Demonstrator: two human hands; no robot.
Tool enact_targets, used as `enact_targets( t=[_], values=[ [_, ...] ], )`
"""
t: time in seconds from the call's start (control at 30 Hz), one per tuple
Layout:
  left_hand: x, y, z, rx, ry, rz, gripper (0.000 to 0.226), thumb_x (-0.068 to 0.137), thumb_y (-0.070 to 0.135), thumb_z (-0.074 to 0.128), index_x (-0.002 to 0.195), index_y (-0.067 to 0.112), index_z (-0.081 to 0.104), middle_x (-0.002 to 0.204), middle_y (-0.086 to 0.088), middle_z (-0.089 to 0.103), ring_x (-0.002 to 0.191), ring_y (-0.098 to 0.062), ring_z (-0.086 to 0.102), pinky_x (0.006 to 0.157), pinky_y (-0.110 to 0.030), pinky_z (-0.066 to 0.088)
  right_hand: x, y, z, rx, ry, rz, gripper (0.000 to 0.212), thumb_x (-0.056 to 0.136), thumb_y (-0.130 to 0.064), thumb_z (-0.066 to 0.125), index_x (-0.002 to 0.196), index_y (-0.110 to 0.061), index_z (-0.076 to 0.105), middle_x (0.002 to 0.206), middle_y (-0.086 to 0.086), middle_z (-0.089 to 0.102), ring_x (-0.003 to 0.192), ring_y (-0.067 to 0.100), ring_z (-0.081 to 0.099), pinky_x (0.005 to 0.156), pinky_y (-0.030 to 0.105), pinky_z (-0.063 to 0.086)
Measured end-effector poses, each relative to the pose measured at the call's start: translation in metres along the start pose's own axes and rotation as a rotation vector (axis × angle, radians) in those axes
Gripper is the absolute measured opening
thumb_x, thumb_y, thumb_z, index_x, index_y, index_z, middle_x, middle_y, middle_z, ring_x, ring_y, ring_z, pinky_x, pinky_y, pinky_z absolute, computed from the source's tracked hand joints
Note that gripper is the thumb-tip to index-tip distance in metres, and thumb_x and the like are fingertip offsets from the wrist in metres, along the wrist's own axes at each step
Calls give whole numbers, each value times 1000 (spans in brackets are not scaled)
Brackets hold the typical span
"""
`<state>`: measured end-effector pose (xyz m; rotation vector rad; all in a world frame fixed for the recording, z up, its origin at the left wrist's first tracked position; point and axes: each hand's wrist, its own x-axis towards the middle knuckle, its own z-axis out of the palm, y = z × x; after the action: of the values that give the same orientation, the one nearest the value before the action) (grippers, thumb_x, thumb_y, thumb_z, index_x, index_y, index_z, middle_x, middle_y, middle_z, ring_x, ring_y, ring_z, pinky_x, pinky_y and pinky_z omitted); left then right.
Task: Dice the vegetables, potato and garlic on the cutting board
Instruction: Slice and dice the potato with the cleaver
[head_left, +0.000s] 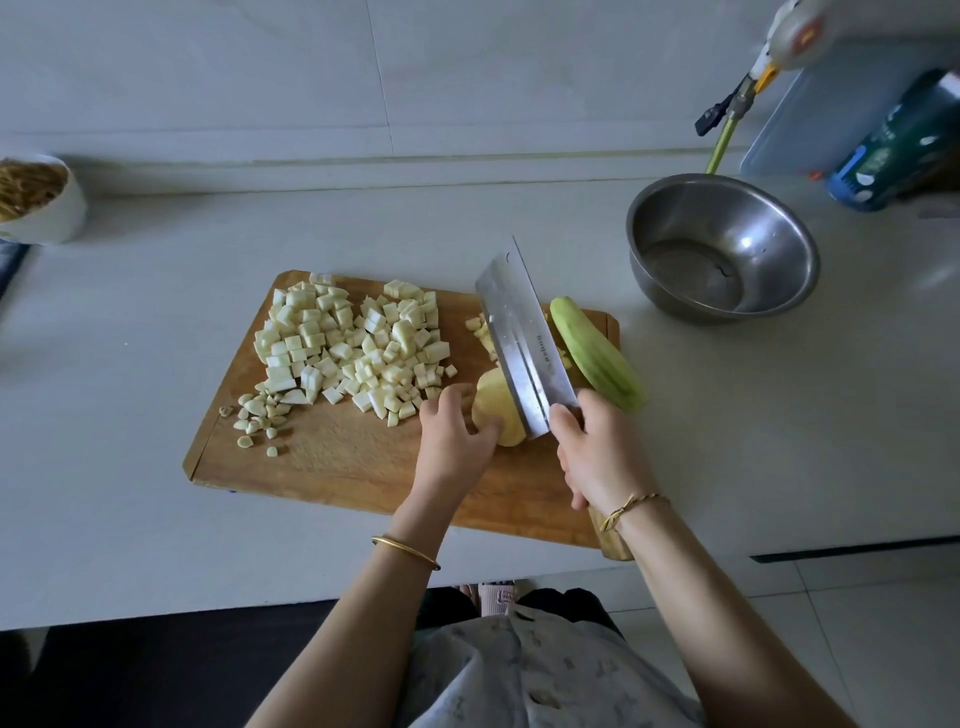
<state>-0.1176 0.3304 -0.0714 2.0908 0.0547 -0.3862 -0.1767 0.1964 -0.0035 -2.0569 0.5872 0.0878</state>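
Since it is peeled and already partly cut, the potato will likely be firm and dense but slick on its wet faces, and round enough to rock unless a flat cut side is down. It lies at the front right of the board. The left hand curls over its left side, fingertips pressing it in place. That looks like the right place to hold it, well back from the cut, knuckles bent and tips tucked away from the edge.

The right hand is wrapped tight round the handle of the cleaver, whose broad blade stands against the right side of the potato, tip pointing away from the person. The blade looks heavy, so its own weight should do much of the work.

A wide pile of pale cubes fills the back left of the board and reaches close to the left fingers, which leaves little room for new dice. Chopped garlic lies at the pile's front left edge. A few small potato pieces sit beyond the blade. What looks like a peeled cucumber lies along the right edge of the board, just beside the blade, and crowds that side.

On the bench, a steel bowl stands apart at the back right, and a white bowl sits far left.
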Motion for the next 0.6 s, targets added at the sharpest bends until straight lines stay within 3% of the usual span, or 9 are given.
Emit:
enact_targets(
  t=[0.1,0.2,0.37,0.5,0.6],
  values=[
    [1,9,-2,225,-57,67,77,76,37,75,141,24,35,124,-1,34,109,-21,48,94,-36,47,2,0,-3,16,3,16,30,93,-19,44,66,-13,34,55,7,44,31,18,36,36,25,38],
    [2,12,1,306,-87,90,79,75,33,77,140,20,36,128,-7,38,113,-26,47,92,-38,48,1,-2,-2,24,-7,12,32,94,-19,44,64,-17,33,55,5,44,32,17,36,37,23,37],
    [-1,4,1,200,-11,148,72,75,24,76,137,18,41,126,-3,45,102,-15,49,80,-24,44,-1,-4,-2,30,-32,3,30,94,-18,44,66,-14,32,54,6,42,31,16,34,35,22,35],
    [-4,-3,1,46,19,147,73,70,21,81,133,19,44,123,0,51,103,-14,54,86,-35,52,-5,-6,-1,32,-56,-7,31,93,-18,43,66,-13,29,55,7,39,31,16,32,35,24,35],
    [-3,-5,1,9,30,139,72,70,18,81,132,16,45,121,-1,53,101,-16,55,83,-29,50,-6,-5,2,15,-71,2,29,93,-18,43,68,-12,29,55,7,40,30,17,34,36,26,37]
  ],
)
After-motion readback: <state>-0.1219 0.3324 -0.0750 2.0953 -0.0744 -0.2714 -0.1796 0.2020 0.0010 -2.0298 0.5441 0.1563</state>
